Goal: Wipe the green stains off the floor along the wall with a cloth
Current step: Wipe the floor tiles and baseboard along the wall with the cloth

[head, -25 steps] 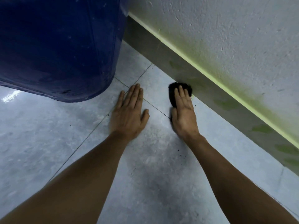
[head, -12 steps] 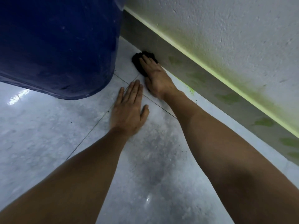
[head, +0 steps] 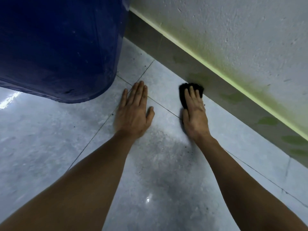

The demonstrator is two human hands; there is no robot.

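On the pale tiled floor (head: 166, 172) beside the skirting, the right hand (head: 195, 114) presses flat on the dark cloth (head: 191, 87), seemingly uncurled, left hand (head: 135, 112) splayed empty; firm, overlapping strokes along the wall would serve best.

The cloth (head: 191, 90) lies under the right hand's fingers (head: 193, 95), against the skirting (head: 216, 90); the barrel (head: 58, 47) stands beyond the left hand's fingers (head: 138, 92).
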